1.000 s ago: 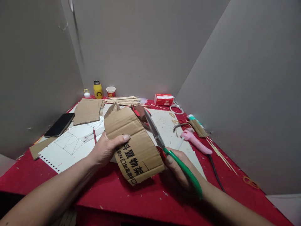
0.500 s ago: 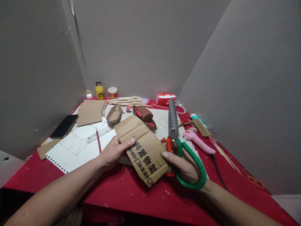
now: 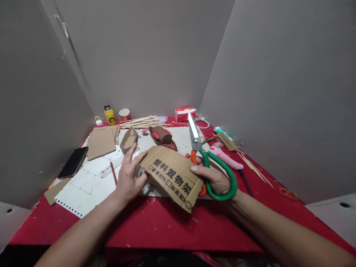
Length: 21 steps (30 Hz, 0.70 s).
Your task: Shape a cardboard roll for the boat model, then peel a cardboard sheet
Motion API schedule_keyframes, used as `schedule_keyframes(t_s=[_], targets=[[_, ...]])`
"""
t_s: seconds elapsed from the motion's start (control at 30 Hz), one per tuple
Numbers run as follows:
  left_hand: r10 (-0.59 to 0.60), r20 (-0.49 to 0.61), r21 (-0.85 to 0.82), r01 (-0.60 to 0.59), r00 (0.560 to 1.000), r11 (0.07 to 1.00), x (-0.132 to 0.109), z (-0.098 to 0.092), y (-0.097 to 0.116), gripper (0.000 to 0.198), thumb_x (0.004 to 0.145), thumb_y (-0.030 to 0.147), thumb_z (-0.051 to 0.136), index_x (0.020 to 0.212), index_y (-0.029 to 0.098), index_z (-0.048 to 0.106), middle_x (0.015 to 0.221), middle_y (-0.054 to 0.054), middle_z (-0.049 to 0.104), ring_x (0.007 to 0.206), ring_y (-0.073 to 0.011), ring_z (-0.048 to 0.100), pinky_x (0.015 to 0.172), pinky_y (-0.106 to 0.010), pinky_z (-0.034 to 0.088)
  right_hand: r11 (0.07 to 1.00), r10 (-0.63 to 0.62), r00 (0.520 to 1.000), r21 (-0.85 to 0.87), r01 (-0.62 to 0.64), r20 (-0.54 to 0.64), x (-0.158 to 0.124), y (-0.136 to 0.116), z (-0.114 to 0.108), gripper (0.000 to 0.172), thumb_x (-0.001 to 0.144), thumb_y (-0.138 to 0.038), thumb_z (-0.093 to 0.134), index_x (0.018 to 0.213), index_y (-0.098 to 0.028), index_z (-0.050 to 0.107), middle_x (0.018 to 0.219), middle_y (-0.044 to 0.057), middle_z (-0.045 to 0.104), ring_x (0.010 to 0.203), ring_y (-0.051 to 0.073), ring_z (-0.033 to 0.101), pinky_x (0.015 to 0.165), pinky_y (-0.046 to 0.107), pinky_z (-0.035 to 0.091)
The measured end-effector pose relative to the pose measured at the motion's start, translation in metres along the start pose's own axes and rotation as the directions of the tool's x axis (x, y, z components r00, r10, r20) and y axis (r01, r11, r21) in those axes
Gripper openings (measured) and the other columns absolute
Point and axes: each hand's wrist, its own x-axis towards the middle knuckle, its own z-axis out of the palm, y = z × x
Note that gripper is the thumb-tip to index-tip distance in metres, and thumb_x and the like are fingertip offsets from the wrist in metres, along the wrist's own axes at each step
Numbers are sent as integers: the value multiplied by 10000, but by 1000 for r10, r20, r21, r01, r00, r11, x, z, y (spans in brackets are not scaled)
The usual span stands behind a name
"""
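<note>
A bent piece of brown cardboard (image 3: 169,174) with black printed characters is held above the front of the table. My right hand (image 3: 215,178) pinches its right end under the thumb. The same hand carries scissors (image 3: 196,142) with one green and one orange handle loop, blades together and pointing up. At the cardboard's left edge is my left hand (image 3: 129,176), its fingers spread; whether the fingertips touch the edge is hard to tell. Behind the cardboard lie a small boat-shaped cardboard piece (image 3: 129,141) and a brown cylinder (image 3: 162,135) on a dark base with red pieces.
To the left are a phone (image 3: 73,162), flat cardboard sheets (image 3: 101,142), a drawing sheet (image 3: 83,189) and a red pencil (image 3: 113,172). Thin wooden sticks (image 3: 141,121), a yellow bottle (image 3: 110,115), a paper cup (image 3: 124,114) and a red box (image 3: 185,114) stand behind. A pink glue gun (image 3: 226,157) lies right.
My left hand has let go of the cardboard's face and opened beside its left edge. The cardboard has turned flatter and bowed in my right hand. The whole view has shifted slightly.
</note>
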Motion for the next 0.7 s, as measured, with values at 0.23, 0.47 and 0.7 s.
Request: schedule_keyframes(t_s=[0.23, 0.47, 0.7], targets=[[-3, 110, 1, 3, 994, 1000, -2, -8, -7, 528, 787, 100, 578, 1282, 283, 598, 1280, -46, 645, 1158, -243, 612, 1024, -398, 439, 979, 20, 996, -206, -2, 88, -5, 0, 2, 336, 698, -468, 713, 786, -166, 594, 615, 7, 635, 490, 137, 591, 459, 237, 485], [-235, -291, -163, 194, 928, 967, 15, -25, -5, 293, 835, 225, 595, 1105, 167, 692, 1158, -75, 709, 1013, -275, 684, 867, -364, 548, 436, -98, 993, -894, 109, 73, 2, -10, -13, 360, 765, -509, 609, 652, -179, 521, 550, -19, 532, 515, 125, 484, 487, 230, 353], [-479, -316, -551, 253, 819, 795, 30, -30, -15, 361, 747, 415, 714, 912, 96, 675, 860, -95, 744, 593, -222, 715, 568, -311, 606, -155, 79, 986, -975, 157, 146, -7, -3, -7, 242, 829, -363, 537, 884, -171, 673, 814, 99, 709, 697, 231, 638, 589, 282, 355]])
